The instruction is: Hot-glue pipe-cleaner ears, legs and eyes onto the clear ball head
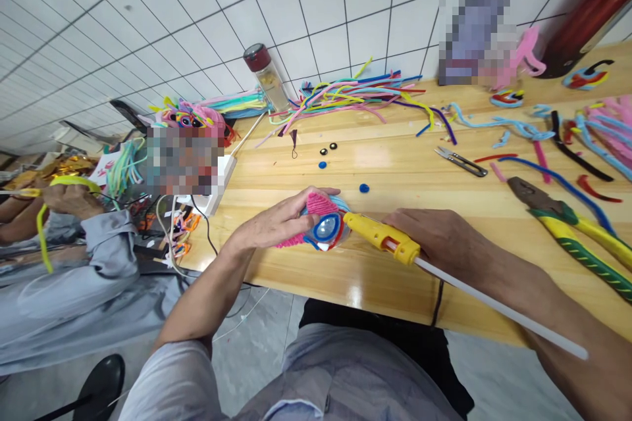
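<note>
My left hand point(269, 223) is closed on a pink fuzzy pipe-cleaner craft piece point(318, 202), holding it low over the table or on it; I cannot tell which. A clear round dome with a blue fuzzy ring point(326, 228) sits on this piece, with red and white bits below. In my right hand point(429, 230) is a yellow hot glue gun point(380, 237), its nozzle at the right edge of the piece. From its rear sticks a long white glue stick point(508, 312). Beyond lie two small blue discs point(364, 188) and two small black rings point(324, 152).
Green-yellow pliers point(548, 210) and thread snips point(461, 162) lie to the right. Loose pipe cleaners point(355, 92) and a lidded glass jar point(269, 79) line the wall. A white power strip point(222, 181) stands left, beside a co-worker's hand point(74, 199) holding a yellow strip.
</note>
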Demonstrator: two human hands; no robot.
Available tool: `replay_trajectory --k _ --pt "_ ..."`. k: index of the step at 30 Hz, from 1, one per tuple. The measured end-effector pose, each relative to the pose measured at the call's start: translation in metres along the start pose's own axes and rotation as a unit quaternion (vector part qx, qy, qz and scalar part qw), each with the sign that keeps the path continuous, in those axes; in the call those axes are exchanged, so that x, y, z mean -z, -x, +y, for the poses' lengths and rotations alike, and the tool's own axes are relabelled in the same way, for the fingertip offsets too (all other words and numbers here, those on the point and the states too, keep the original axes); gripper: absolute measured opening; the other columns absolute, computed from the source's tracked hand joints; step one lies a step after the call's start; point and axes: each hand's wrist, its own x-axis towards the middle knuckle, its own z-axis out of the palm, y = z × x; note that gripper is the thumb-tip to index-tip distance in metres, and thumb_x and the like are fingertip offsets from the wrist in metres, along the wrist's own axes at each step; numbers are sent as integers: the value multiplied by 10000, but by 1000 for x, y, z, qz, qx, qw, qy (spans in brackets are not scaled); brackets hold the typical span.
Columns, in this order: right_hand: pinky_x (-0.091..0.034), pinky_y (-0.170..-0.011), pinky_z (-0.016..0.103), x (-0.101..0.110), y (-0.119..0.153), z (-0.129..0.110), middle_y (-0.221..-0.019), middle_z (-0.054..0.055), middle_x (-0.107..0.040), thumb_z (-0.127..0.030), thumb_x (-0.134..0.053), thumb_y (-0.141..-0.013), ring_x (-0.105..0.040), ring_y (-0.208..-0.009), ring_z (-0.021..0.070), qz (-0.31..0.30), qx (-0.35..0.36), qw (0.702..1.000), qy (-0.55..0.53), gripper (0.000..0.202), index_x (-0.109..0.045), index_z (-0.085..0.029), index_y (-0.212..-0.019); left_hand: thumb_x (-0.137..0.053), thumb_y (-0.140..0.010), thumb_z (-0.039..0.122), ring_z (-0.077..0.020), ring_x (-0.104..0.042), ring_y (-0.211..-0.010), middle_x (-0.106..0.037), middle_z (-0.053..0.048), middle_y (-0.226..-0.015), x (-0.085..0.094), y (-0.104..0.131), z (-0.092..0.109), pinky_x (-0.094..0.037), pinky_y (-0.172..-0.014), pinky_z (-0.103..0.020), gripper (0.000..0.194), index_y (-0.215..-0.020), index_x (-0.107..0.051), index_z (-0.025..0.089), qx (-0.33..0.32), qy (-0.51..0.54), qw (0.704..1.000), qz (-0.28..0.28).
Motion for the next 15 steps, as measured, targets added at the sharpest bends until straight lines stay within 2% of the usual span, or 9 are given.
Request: replay_trajectory --k 7,15 --pt "-409 -645 299 -3 -1 -1 -861 35 -719 -255 -518 -1071 -682 -737 197 11 0 1000 -9 127 -616 -239 -1150 -560 -1077 515 -313 -624 -1384 -558 -163 -1623 0 0 1 -517 -1162 -490 571 -1573 -496 240 0 -1 1000 4" --pt "-408 -641 300 -3 1 -1 -882 50 -736 -254 -509 -1062 -694 -753 202 3 -9 1000 -1 127 -619 -232 -1120 -545 -1083 522 -313 -620 -1394 -582 -166 -1595 1 -1 4 -494 -1188 -501 600 -1599 -464 226 7 -29 1000 0"
